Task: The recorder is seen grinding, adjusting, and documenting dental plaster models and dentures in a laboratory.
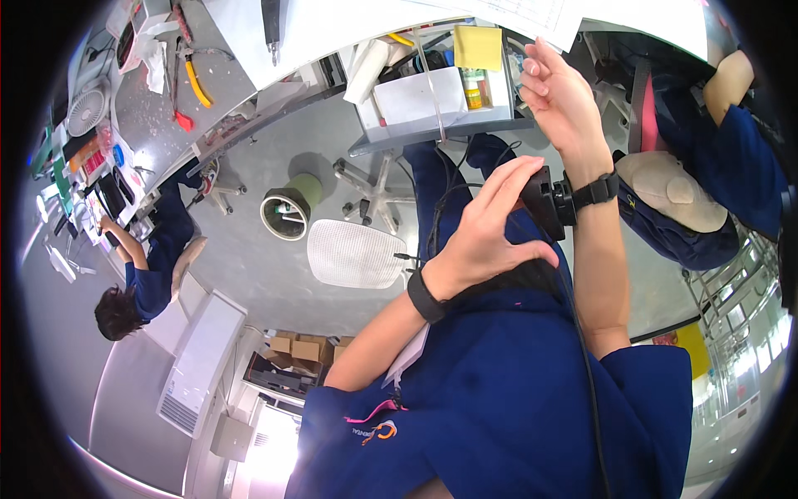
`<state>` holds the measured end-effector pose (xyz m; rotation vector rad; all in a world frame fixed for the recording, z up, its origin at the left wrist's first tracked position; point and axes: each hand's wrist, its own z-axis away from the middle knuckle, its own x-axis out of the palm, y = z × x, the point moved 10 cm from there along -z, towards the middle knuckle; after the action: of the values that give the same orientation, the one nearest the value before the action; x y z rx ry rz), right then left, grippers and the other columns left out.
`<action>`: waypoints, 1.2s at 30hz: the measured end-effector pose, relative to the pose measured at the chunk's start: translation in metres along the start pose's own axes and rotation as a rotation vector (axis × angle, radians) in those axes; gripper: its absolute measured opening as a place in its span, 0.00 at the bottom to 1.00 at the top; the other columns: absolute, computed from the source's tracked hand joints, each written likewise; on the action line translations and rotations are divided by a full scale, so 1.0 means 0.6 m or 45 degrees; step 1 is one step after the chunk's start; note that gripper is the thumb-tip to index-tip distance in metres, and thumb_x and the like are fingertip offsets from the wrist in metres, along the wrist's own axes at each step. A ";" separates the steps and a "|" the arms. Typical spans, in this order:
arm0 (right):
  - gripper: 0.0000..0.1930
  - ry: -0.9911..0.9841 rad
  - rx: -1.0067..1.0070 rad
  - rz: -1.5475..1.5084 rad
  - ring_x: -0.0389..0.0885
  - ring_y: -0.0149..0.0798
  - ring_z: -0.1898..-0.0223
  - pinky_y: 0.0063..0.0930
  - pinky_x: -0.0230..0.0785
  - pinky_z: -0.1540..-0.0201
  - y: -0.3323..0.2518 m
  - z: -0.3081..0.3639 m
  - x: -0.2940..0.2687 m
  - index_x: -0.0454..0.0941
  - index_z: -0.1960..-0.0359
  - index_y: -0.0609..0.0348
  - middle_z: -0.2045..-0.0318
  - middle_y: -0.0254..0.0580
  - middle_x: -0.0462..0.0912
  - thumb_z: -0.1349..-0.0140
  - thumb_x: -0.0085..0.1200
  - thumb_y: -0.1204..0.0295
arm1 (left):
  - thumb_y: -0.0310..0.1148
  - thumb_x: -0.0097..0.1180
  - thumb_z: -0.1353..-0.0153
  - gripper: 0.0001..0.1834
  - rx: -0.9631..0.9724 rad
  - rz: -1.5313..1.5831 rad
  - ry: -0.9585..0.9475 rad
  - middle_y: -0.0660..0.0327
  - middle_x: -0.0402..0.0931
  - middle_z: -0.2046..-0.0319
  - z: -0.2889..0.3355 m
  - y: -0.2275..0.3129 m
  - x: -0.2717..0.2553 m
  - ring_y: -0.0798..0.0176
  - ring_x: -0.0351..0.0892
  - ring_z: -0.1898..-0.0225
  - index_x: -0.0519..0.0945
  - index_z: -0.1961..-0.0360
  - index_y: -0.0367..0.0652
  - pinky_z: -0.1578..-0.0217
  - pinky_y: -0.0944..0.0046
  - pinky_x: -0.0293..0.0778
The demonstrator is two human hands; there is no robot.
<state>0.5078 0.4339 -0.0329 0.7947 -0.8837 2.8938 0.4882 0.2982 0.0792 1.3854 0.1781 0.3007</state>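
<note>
A dark box-shaped device [544, 204] is fastened to my right wrist by a black strap [596, 190]. My left hand [478, 233] is beside it, open, with fingers straight and thumb spread apart; the device lies close to the gap between them. Whether the fingertips touch it I cannot tell. A black band [426, 295] circles my left wrist. My right hand [565, 108] is raised before the open drawer [399, 133], palm turned inward. Its fingers are loosely bent and apart, with nothing in them.
The drawer holds a yellow sticky-note pad [478, 47], a white box [422, 98] and a small bottle [473, 94]. Pliers [196, 81] lie on the left bench. A white chair [353, 254] and green bin [295, 204] stand on the floor. Other people sit at both sides.
</note>
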 end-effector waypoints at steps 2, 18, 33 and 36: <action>0.10 0.042 0.135 -0.163 0.57 0.21 0.83 0.16 0.47 0.82 0.033 -0.013 -0.022 0.69 0.64 0.60 0.79 0.30 0.68 0.31 0.45 0.66 | 0.37 0.79 0.72 0.53 0.106 -0.266 0.097 0.53 0.65 0.43 0.001 0.020 0.000 0.58 0.73 0.49 0.67 0.41 0.37 0.60 0.65 0.78; 0.08 0.139 0.211 -0.166 0.59 0.20 0.85 0.16 0.47 0.85 0.093 -0.028 -0.045 0.69 0.66 0.59 0.81 0.27 0.68 0.32 0.47 0.68 | 0.26 0.74 0.66 0.44 -0.015 -0.236 0.144 0.53 0.68 0.45 0.011 -0.012 -0.017 0.64 0.77 0.57 0.69 0.42 0.37 0.62 0.66 0.81; 0.16 0.037 -0.466 2.170 0.80 0.58 0.60 0.44 0.73 0.56 0.211 -0.137 0.200 0.80 0.67 0.65 0.64 0.60 0.81 0.47 0.59 0.61 | 0.34 0.49 0.33 0.18 -0.666 0.416 1.100 0.52 0.75 0.52 0.184 -0.151 -0.368 0.58 0.79 0.54 0.70 0.47 0.33 0.53 0.66 0.75; 0.22 0.158 -0.436 2.170 0.78 0.56 0.56 0.43 0.71 0.53 0.228 -0.145 0.177 0.80 0.66 0.66 0.63 0.57 0.80 0.49 0.63 0.56 | 0.34 0.49 0.33 0.17 -0.594 0.481 1.186 0.52 0.74 0.53 0.189 -0.145 -0.397 0.57 0.80 0.55 0.71 0.49 0.32 0.55 0.66 0.76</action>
<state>0.3534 0.3508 -0.1153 -0.5791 -2.9829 3.3407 0.3048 0.1042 0.0017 0.7215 0.5725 1.2186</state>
